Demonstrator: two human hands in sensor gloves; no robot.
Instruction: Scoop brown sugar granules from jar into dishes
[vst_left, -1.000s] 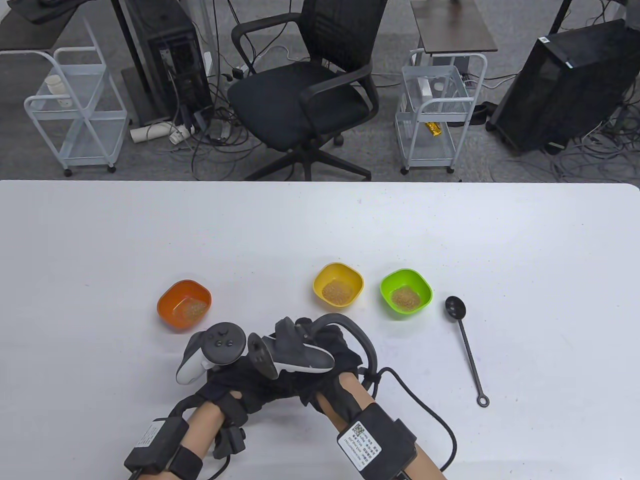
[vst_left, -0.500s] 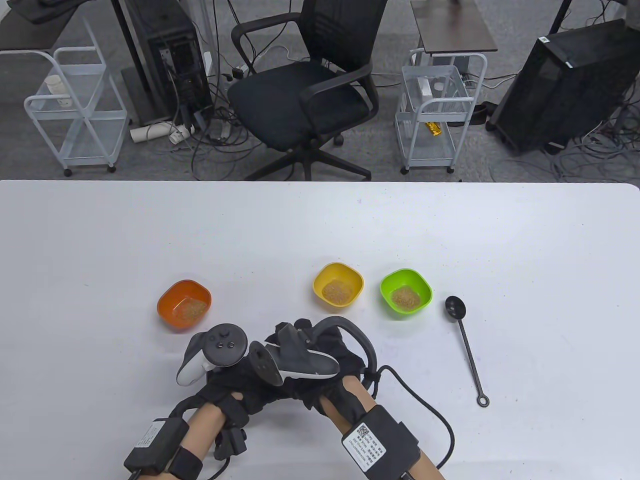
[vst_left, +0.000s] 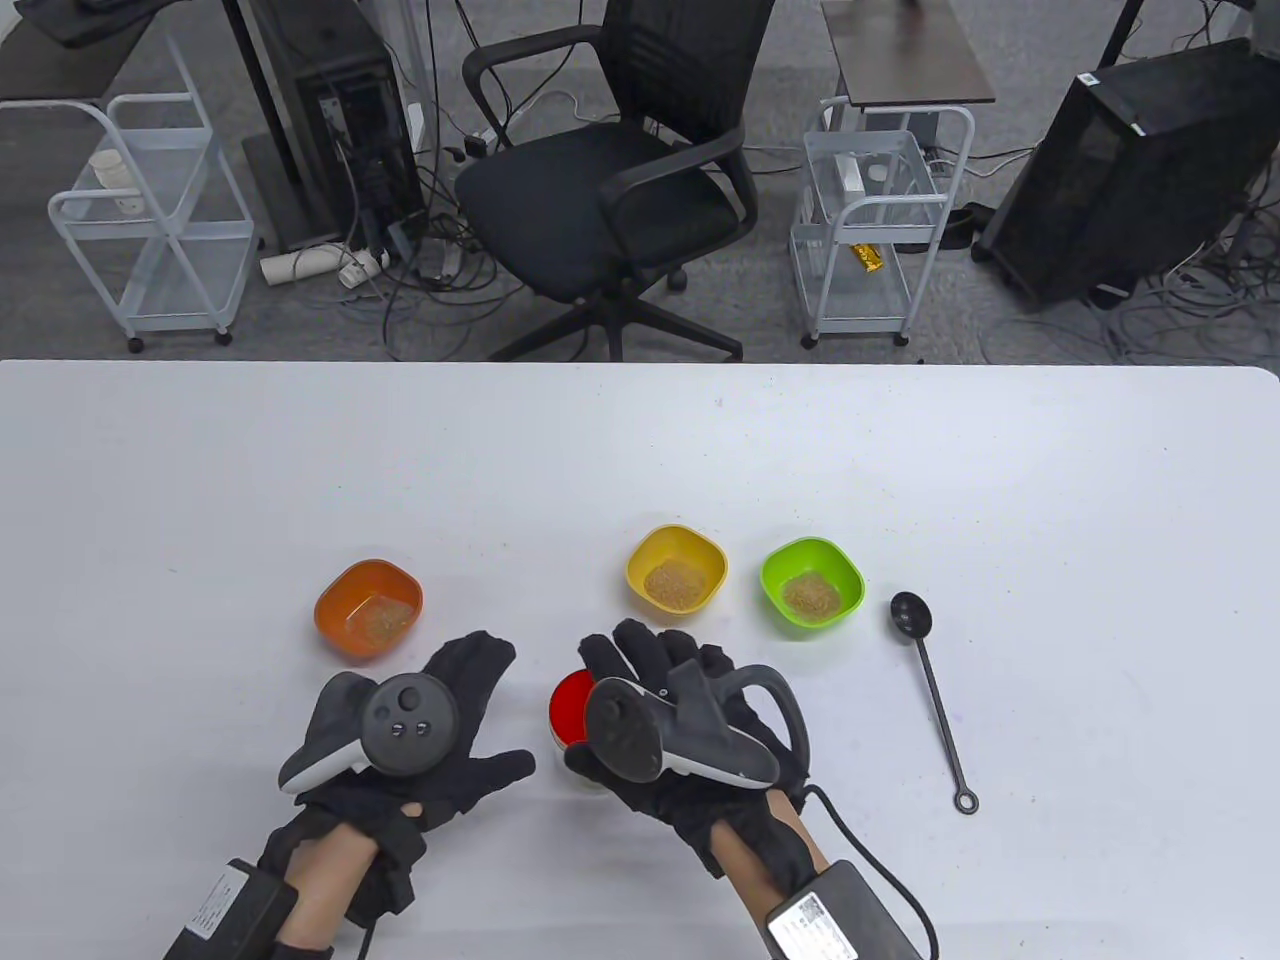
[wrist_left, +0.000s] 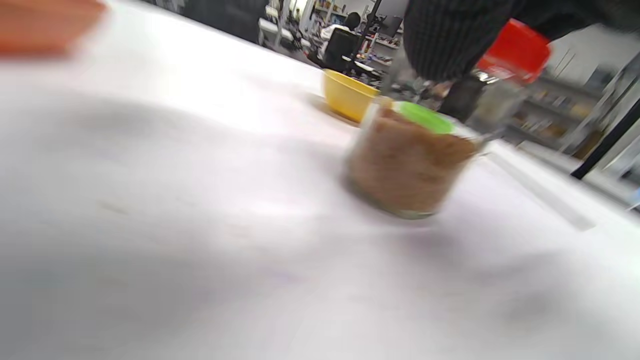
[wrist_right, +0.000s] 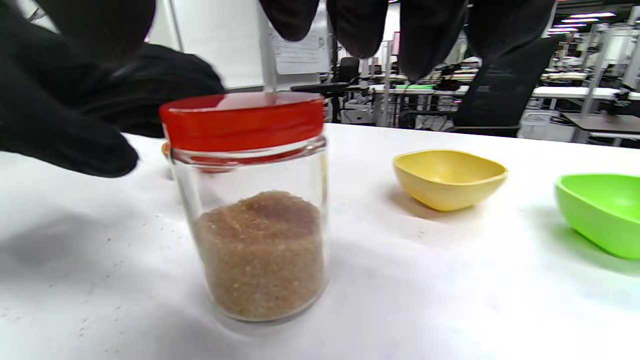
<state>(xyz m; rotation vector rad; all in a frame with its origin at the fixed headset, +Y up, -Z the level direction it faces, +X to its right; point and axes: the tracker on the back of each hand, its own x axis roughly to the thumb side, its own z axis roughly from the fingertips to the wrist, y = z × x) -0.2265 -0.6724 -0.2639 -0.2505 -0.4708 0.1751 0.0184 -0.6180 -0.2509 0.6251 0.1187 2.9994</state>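
Item: jar (wrist_right: 257, 205), clear glass, upright on the table (vst_left: 640, 450), red lid (vst_left: 572, 703) seated on it, brown sugar granules (wrist_right: 260, 250) filling about the lower half. Location: near edge of the table, between my two hands, nearer the right.

Right hand (vst_left: 690, 740): hovers over the jar from its right side. In the right wrist view my fingertips (wrist_right: 430, 35) hang straight above and beyond the lid, not closed on anything; released.

Left hand (vst_left: 420, 725): fingers spread flat, palm down, just left of the jar, apart from it; released.

Relation for the coming move, as I judge it: the jar's long axis stands vertical, directly under and slightly left of my right fingers, so the right hand is the nearer one if the lid is to be taken again.

Dishes: orange dish (vst_left: 369, 609) beyond my left hand; yellow dish (vst_left: 677, 571) and green dish (vst_left: 812, 583) beyond my right. Each holds a small heap of granules.

Spoon (vst_left: 930, 685): black, long handle lying roughly toward me, bowl at the far end, right of the green dish, well apart from both hands, untouched.
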